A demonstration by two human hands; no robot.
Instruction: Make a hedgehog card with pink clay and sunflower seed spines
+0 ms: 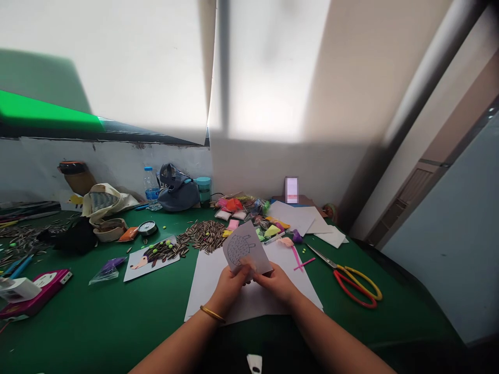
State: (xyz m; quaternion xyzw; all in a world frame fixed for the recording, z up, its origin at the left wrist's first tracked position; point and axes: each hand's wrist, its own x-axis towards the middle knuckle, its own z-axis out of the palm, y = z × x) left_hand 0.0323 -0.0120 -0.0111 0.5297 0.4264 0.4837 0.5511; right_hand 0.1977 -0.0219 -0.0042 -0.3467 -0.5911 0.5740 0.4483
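Over the white sheets (pixel 203 283) on the green table (pixel 117 327), the drawing card (pixel 246 244) stood tilted, its lower edge pinched by the left hand (pixel 233 283) and its lower right corner by the right hand (pixel 276 283). Uneven pressure could have creased it, I thought; a careless push forward might have scattered the striped seeds (pixel 206 235), and a swinging forearm (pixel 327 324) might have nudged the scissors (pixel 336 266).
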